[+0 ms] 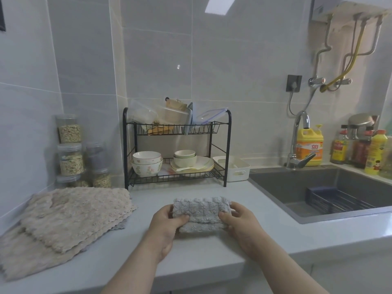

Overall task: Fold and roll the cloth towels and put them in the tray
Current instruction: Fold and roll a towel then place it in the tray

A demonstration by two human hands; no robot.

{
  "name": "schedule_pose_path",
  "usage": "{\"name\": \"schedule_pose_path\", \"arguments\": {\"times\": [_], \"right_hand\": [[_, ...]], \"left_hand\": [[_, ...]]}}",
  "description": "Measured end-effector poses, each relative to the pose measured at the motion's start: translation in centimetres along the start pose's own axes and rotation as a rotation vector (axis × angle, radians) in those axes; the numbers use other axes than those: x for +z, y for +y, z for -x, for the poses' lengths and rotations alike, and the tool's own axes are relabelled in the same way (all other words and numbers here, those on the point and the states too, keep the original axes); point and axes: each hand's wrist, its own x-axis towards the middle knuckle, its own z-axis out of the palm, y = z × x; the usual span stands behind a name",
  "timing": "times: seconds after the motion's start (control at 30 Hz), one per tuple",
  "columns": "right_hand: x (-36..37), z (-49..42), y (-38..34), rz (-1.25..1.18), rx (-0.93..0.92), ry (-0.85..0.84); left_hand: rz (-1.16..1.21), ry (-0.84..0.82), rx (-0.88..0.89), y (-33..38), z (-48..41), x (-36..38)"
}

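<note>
Fingers [182,218] of left hand [165,229] and right hand [242,228] clamp the rolled grey towel [200,211] by its ends, dead centre over the counter [201,257], tray [238,174] waiting at one o'clock. Slacken that pinch and the roll may spring open!

A: What do we see?
B: A fluffy grey towel [201,213], rolled, gripped at its ends by our left hand [167,225] and right hand [241,225] near the desk's [191,262] front edge.
A: And the rest?
B: Beige towels [70,217] lie flat, overlapping, by the left edge; the white tray [235,168] sits at the back edge.
</note>
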Motion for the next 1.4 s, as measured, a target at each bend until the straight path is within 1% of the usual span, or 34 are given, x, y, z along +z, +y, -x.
{"name": "schedule_pose_path", "arguments": {"times": [0.2,0.43,0.63,0.73,0.83,0.93,1.0,1.07,1.23,1.37,1.4], "right_hand": [[-0.1,-0.6,0.2,0.078,0.008,0.015],[0.3,0.5,-0.4,0.156,-0.037,0.015],[0.0,0.5,-0.1,0.42,-0.09,-0.005],[-0.6,-0.4,0.8,0.531,-0.116,-0.008],[-0.3,-0.5,0.4,0.641,-0.134,-0.013],[0.1,-0.9,0.0,0.653,-0.04,0.02],[0.3,-0.9,-0.1,0.581,0.052,0.065],[0.7,-1.0,-0.7,0.548,0.127,0.122],[1.8,-1.4,-3.5,0.567,0.325,0.119],[2.5,-2.0,-6.9,0.404,0.523,0.134],[2.7,-2.2,-8.1,0.349,0.54,0.151]], "left_hand": [[0.002,0.02,-0.012,-0.1,-0.5,-0.1],[-0.035,0.051,0.016,-0.7,-0.8,-0.1],[-0.105,0.067,0.086,-1.2,-0.5,0.1],[-0.125,0.049,0.084,-1.5,-0.9,0.1],[-0.156,0.075,0.076,-1.7,-1.3,0.0],[-0.226,0.122,0.049,-1.4,-1.4,0.0],[-0.349,0.162,0.014,-0.9,-1.2,0.2],[-0.401,0.178,-0.056,0.0,-1.2,0.4],[-0.44,0.188,-0.311,2.0,-1.9,0.9],[-0.359,0.153,-0.452,4.9,-2.7,2.0],[-0.331,0.147,-0.462,6.2,-2.9,2.5]]}}
